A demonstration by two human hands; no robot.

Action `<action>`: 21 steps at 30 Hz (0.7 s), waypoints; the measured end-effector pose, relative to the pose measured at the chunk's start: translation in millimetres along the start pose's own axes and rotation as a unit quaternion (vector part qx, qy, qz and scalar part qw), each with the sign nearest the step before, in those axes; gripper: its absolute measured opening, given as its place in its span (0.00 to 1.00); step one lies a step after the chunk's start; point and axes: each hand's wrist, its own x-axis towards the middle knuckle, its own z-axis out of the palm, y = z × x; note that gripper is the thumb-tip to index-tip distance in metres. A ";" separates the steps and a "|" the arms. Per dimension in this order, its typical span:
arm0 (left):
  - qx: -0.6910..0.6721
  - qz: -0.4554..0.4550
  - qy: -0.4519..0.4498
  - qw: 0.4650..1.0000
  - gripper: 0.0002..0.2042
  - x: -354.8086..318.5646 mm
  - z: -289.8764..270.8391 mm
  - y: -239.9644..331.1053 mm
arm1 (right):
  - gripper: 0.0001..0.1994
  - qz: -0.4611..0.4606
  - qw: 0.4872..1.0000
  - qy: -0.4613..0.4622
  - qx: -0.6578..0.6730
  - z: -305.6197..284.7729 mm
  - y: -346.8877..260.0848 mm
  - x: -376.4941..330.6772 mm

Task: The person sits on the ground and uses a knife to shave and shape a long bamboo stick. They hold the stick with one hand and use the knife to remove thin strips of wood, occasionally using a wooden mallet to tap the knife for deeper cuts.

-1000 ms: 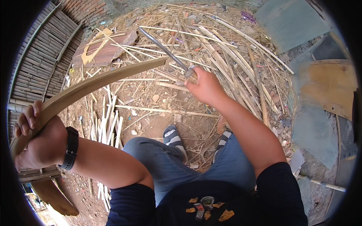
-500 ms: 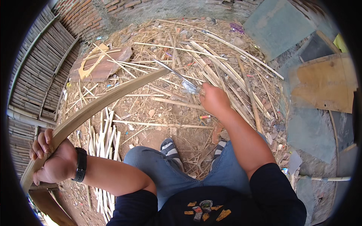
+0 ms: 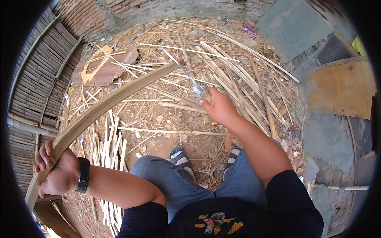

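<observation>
My left hand (image 3: 59,168) is wrapped round the near end of a long split-bamboo strip (image 3: 107,105). The strip slants from the lower left up to the far middle, held above the ground. In my right hand (image 3: 220,105) is the handle of a long-bladed knife (image 3: 185,70), closed in the fingers. Its narrow blade points away and to the left, crossing the far end of the strip. At this angle I cannot tell how deep the edge sits in the bamboo, or whether it only touches.
A pile of pale split strips (image 3: 109,146) lies beside my left knee. Longer bamboo lengths (image 3: 238,75) lie scattered ahead on littered ground. A brown board (image 3: 119,69) lies far left. A bamboo-slat wall (image 3: 39,67) stands left, and grey sheets (image 3: 293,31) lean at the right.
My right hand has shifted slightly left, and the blade now points more steeply away from me. The strip's far end has moved a little farther away. My left hand keeps its grip.
</observation>
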 end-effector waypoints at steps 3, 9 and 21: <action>0.003 -0.011 0.002 1.000 0.40 3.4 -6.0 -0.7 | 0.19 -0.103 0.988 0.066 -0.090 7.2 -6.3 -11.0; 0.040 0.000 0.025 0.999 0.35 -0.7 3.6 10.4 | 0.19 -0.065 0.982 0.049 -0.173 0.3 13.8 13.8; -0.017 -0.008 0.014 1.000 0.36 6.8 -13.5 13.0 | 0.28 0.139 0.987 0.047 0.070 1.7 88.7 43.7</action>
